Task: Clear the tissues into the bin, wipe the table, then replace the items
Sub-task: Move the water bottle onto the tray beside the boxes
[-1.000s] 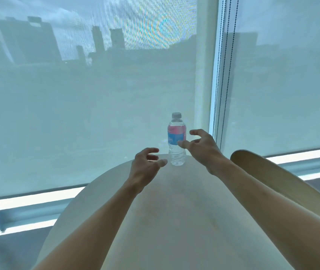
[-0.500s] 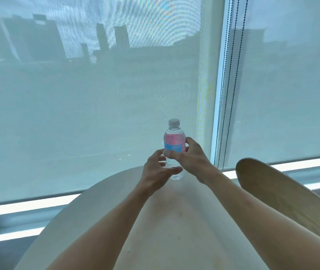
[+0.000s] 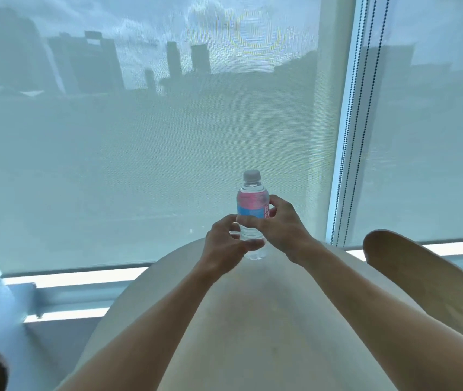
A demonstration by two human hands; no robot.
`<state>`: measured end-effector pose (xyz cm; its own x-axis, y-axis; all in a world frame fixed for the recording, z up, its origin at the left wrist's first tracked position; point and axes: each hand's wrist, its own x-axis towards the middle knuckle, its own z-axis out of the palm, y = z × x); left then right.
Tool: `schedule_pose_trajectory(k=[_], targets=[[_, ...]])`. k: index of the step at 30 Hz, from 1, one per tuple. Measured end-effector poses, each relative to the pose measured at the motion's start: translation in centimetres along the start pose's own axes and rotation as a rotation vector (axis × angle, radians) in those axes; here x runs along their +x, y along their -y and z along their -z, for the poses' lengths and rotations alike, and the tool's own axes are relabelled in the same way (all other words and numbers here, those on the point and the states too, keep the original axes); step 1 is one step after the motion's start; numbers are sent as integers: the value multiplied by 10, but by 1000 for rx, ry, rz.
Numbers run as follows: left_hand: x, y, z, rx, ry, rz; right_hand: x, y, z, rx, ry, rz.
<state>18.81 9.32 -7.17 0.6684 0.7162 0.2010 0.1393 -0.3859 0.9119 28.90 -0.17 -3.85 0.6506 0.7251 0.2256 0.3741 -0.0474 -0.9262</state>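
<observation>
Gripping a water bottle [image 3: 252,210] at the far edge of a round table [image 3: 267,320], the person's right hand [image 3: 283,227] is curling around its label while the left hand [image 3: 226,246] is pinching its base; a nudge risks tipping it over the rim.

No legible text. The clear plastic water bottle with pink-and-blue label [image 3: 252,210] shows white print at the label's right edge, beside the right hand's fingers [image 3: 274,213], too blurred to read.
</observation>
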Motion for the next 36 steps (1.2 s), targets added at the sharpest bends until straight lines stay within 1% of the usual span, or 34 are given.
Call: schedule_pose_trajectory(k=[6, 13, 18, 22, 29, 36], targets=[[-50, -4, 60, 34, -93, 2, -34, 39, -45, 40, 104, 77], [-130, -10, 148, 95, -255, 7, -86, 94, -114, 104, 254, 147], [-193, -4, 207, 120, -364, 51, -132, 126, -169, 163, 359, 179], [-248, 12, 248, 129, -453, 109, -178, 146, -216, 195, 476, 176], [-335, 47, 294, 139, -551, 220, -245, 153, -285, 222, 672, 116], [-400, 101, 311, 110, -657, 343, -295, 130, -344, 196, 809, 83]])
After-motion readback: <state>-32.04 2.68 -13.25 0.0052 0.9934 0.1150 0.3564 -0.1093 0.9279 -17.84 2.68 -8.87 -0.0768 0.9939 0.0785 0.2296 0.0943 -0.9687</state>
